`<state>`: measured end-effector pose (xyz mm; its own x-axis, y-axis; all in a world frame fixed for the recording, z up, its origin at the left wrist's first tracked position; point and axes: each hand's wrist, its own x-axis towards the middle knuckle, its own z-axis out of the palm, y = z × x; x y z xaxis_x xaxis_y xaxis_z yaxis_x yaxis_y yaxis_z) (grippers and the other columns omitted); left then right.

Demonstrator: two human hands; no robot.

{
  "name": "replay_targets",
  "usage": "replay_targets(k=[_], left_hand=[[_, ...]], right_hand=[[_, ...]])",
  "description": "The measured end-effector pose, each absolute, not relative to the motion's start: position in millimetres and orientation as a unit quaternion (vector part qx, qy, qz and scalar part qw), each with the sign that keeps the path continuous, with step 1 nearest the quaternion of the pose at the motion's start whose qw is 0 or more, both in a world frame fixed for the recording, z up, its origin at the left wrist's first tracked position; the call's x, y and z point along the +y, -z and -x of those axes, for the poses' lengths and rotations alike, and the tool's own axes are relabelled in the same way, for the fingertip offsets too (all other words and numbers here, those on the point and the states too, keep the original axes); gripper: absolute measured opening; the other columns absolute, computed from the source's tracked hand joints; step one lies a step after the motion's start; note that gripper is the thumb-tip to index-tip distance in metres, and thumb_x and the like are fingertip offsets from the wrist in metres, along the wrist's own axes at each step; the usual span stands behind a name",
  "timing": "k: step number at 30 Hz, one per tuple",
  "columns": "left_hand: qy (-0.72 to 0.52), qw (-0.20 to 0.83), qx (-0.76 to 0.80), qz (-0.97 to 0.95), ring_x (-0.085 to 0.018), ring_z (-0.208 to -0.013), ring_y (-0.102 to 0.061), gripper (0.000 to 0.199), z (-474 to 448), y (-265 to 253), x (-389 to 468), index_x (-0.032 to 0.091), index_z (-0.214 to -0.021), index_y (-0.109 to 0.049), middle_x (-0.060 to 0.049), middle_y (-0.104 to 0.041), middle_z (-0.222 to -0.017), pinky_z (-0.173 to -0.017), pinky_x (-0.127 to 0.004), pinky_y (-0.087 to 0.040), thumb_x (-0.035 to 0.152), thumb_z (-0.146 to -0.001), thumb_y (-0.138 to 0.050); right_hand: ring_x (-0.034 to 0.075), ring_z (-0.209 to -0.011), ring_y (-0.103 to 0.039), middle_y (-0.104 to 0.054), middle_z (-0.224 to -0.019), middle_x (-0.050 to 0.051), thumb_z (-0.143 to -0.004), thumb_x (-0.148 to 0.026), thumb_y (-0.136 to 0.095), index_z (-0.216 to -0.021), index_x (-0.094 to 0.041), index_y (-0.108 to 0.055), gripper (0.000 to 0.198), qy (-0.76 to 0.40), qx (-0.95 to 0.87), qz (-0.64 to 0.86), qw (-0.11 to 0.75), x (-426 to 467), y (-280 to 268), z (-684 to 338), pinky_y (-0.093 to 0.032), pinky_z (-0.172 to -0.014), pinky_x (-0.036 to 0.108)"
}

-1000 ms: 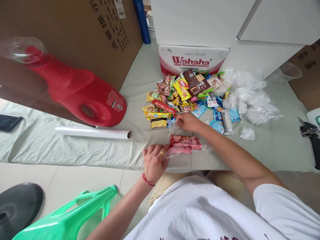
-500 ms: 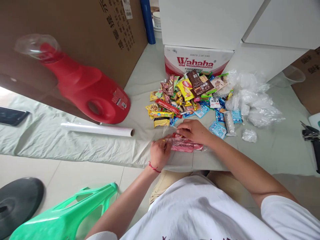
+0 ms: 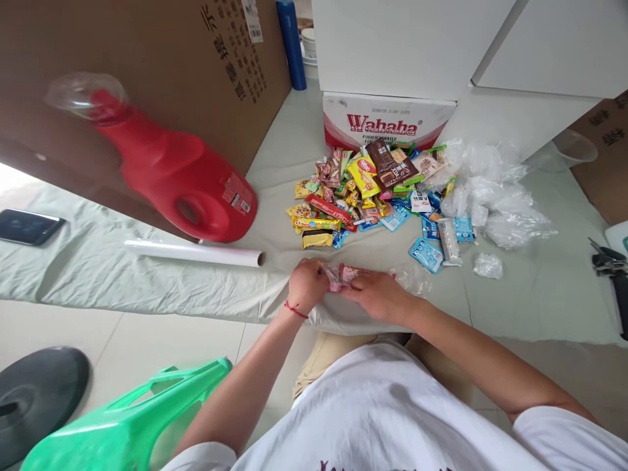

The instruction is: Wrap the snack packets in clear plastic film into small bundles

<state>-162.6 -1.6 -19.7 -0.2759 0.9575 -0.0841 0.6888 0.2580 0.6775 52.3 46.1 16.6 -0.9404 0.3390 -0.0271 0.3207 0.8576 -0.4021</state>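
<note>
A pink-and-red snack packet (image 3: pixel 354 271) lies in clear plastic wrap (image 3: pixel 416 280) near the table's front edge. My left hand (image 3: pixel 307 284) is closed on the wrap at the packet's left end. From the right, my right hand (image 3: pixel 377 296) grips the packet, its fingertips close to my left hand and its back covering much of the pink surface. Beyond my hands spreads a heap of small wrapped snacks (image 3: pixel 363 176). Several blue sachets (image 3: pixel 426 254) and a silvery wrapped bar (image 3: pixel 449 242) lie to the right of that heap.
At left are a white film roll (image 3: pixel 196 253), a red jug (image 3: pixel 196 183) and a phone (image 3: pixel 29 226). Crumpled clear plastic (image 3: pixel 510 203) and scissors (image 3: pixel 608 261) lie right. A Wahaha carton (image 3: pixel 387 121) stands behind. A green stool (image 3: pixel 132 418) is on the floor.
My right hand has come down toward me onto the packet, and my left hand has shifted slightly left and up. The packet's right side is now covered, with wrap spreading out beyond it.
</note>
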Motion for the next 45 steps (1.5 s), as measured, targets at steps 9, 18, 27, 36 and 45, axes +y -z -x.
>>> replay_targets(k=[9, 18, 27, 36, 45], left_hand=[[-0.371, 0.430, 0.708, -0.420, -0.017, -0.066, -0.057, 0.028, 173.4, 4.6, -18.4, 0.022, -0.089, -0.061, 0.000, -0.061, -0.071, -0.058, -0.027, -0.045, 0.049, -0.091, -0.051], [-0.202, 0.229, 0.811, -0.500, -0.026, -0.083, -0.069, 0.038, 139.4, -3.1, -23.5, 0.019, -0.094, -0.068, -0.011, -0.073, -0.089, -0.062, -0.031, -0.042, 0.051, -0.098, -0.047], [0.025, 0.100, 0.766, -0.635, -0.027, -0.081, -0.074, 0.028, 102.2, -33.9, -25.5, 0.019, -0.104, -0.069, -0.013, -0.077, -0.088, -0.061, -0.031, -0.039, 0.027, -0.103, -0.042], [0.073, 0.092, 0.756, -0.644, -0.033, -0.087, -0.077, 0.035, 71.4, -25.4, -9.7, 0.014, -0.116, -0.065, -0.018, -0.077, -0.095, -0.062, -0.034, -0.046, 0.012, -0.100, -0.034], [0.048, 0.111, 0.763, -0.635, -0.032, -0.087, -0.076, 0.026, 85.8, -22.8, -3.6, 0.017, -0.111, -0.064, -0.016, -0.076, -0.090, -0.065, -0.033, -0.044, 0.023, -0.100, -0.042]], right_hand=[[0.029, -0.114, -0.060, -0.071, -0.115, 0.008, -0.101, -0.018, -0.055, -0.140, -0.032, -0.067, 0.043, -0.173, -0.966, 0.190, 0.011, 39.8, -10.6, -59.9, -0.046, -0.096, 0.040], [0.028, -0.112, -0.058, -0.069, -0.108, 0.009, -0.102, -0.017, -0.053, -0.137, -0.029, -0.068, 0.040, -0.153, -0.964, 0.214, 0.048, 27.2, -6.1, -62.0, -0.045, -0.096, 0.041], [0.031, -0.118, -0.058, -0.065, -0.127, 0.015, -0.103, -0.022, -0.050, -0.136, -0.023, -0.064, 0.036, -0.211, -0.890, 0.336, 0.226, 9.4, 9.3, -95.4, -0.047, -0.110, 0.055], [0.028, -0.120, -0.060, -0.067, -0.128, 0.012, -0.099, -0.016, -0.053, -0.130, -0.025, -0.068, 0.035, -0.273, -0.873, 0.299, 0.272, 11.3, 17.0, -107.0, -0.050, -0.109, 0.052], [0.031, -0.126, -0.049, -0.064, -0.134, 0.011, -0.093, -0.040, -0.072, -0.133, -0.027, -0.070, 0.041, -0.213, -0.867, 0.362, 0.269, 51.7, -8.9, -155.4, -0.039, -0.108, 0.051]])
